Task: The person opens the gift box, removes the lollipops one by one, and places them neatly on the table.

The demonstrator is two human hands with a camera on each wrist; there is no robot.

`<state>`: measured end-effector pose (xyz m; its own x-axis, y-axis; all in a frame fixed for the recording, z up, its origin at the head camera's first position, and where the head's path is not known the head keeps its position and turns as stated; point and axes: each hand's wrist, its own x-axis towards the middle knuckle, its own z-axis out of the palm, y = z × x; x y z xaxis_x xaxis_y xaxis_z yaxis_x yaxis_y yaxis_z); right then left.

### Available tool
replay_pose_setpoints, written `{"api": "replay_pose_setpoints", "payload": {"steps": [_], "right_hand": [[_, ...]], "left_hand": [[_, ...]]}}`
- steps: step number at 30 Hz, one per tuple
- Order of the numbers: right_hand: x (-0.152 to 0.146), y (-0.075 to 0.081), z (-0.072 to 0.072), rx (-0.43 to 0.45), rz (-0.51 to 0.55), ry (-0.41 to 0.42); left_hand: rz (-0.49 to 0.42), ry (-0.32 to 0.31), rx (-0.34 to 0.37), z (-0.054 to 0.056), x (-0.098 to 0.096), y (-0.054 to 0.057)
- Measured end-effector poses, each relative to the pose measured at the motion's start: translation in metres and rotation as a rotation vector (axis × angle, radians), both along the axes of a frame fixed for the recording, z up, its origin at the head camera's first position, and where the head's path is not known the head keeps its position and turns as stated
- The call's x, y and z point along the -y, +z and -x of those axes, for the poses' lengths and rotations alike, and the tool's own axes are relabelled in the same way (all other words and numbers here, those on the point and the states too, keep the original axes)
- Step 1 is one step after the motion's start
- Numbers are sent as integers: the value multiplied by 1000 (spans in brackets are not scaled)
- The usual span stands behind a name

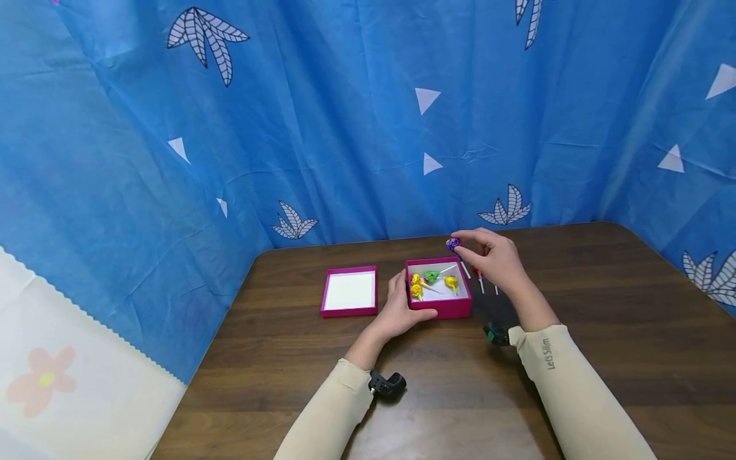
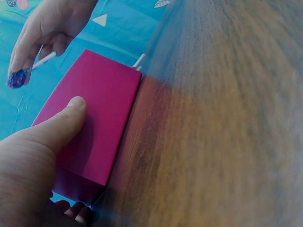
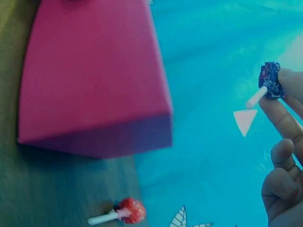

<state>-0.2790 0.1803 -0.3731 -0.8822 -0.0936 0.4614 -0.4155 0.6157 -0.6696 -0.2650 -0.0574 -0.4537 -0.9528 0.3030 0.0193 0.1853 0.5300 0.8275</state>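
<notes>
A purple-wrapped lollipop (image 1: 453, 244) is pinched between the thumb and fingertips of my right hand (image 1: 496, 260), raised near the back right corner of a magenta box (image 1: 448, 310). In the right wrist view its white stick points down and left. My left hand (image 1: 397, 314) grips the box at its front left corner, the thumb across the front face and the fingers along the left side. Inside the white-lined box lie a green lollipop (image 1: 430, 276) and several yellow ones, among them a yellow lollipop (image 1: 451, 281) at the right.
Left of the box lies a magenta lid (image 1: 349, 291), its white inside facing up. A red lollipop (image 3: 132, 211) and other white sticks (image 1: 482, 285) lie right of the box, partly hidden by my right hand. A blue curtain (image 1: 356, 128) hangs behind the wooden table (image 1: 287, 358).
</notes>
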Motion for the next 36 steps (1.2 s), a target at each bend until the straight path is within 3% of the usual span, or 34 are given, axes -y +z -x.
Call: {"api": "replay_pose_setpoints", "payload": {"steps": [8, 17, 24, 36], "right_hand": [[-27, 1, 1, -39, 94, -121], [-57, -12, 7, -63, 191, -229], [-75, -31, 10, 55, 319, -317], [-92, -53, 12, 212, 354, -413]], "left_hand": [[8, 1, 3, -1, -1, 1], [5, -14, -9, -1, -1, 0], [-1, -18, -19, -1, 0, -1], [-3, -15, -16, -2, 1, 0]]}}
